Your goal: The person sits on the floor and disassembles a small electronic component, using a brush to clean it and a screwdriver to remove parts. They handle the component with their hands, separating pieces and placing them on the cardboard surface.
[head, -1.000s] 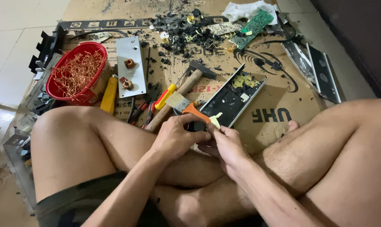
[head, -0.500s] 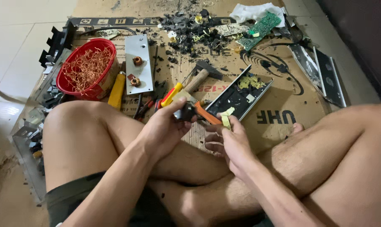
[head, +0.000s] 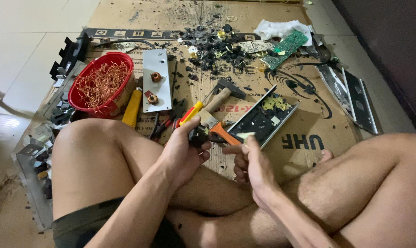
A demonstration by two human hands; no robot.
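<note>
Fingers of the left hand curl tight around a small dark component, while the right hand pinches a pale sliver between thumb and forefinger, other fingers loosely bent; both hover over the near edge of the cardboard sheet. Along the cardboard's left edge sits a red basket of copper wire (tangled, heaped). Toward the middle lie a black tray, a wooden-handled hammer, and orange-handled pliers just beside the component.

A red bowl held coppery wire; the pliers' handles were orange, the circuit board green.
</note>
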